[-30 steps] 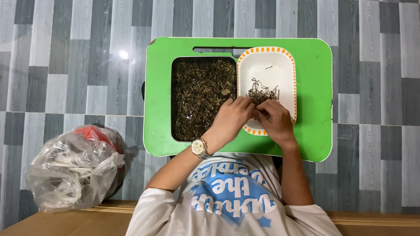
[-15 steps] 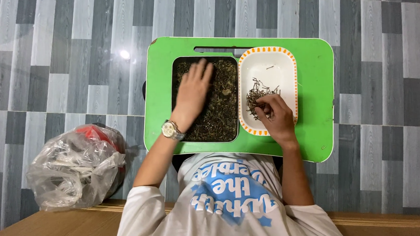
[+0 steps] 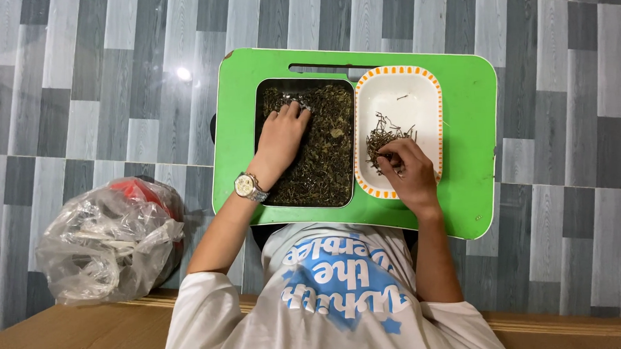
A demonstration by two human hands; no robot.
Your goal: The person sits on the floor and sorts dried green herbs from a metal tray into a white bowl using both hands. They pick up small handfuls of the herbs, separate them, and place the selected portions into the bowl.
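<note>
Even, fairly bright indoor light falls from above me. A small white glare spot shines on the glossy grey floor (image 3: 183,73) left of the green tray (image 3: 468,112). Shadows are soft and faint. The view is sharp throughout, with no obvious blur or edge distortion.

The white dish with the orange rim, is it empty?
No, the white dish holds a small pile of dark twigs, and the right hand rests on them.
</note>
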